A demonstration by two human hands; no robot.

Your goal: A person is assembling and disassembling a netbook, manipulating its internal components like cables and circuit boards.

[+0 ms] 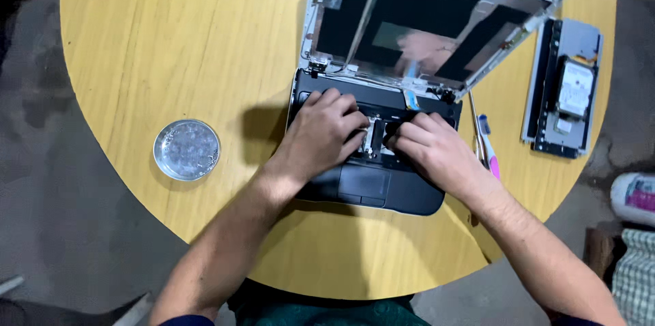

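Head view: one round yellow table (170,39), seen from above, with a small stripped laptop (382,183) near the middle.
Laptop count: one, black base, lid (423,19) open and tilted far, its screen panel gone so the bare back shell and foil show.
Hands: two, both the person's own, both resting on the laptop's base.
Left hand (321,135): fingers curled down onto the left part of the base; grip narrow, pressing on the base, nothing lifted.
Right hand (433,149): fingers bent onto the opened middle of the base; grip narrow, whether it pinches a part I cannot tell.
Dish (187,149): one, round, shiny metal, left of the laptop, well apart.
Screwdrivers (486,142): two, slim, lying just right of the laptop, partly hidden by the right wrist.
Drive tray (563,87): one, with a hard drive in it, far right on the table.
In the way: the hands cover most of the base.
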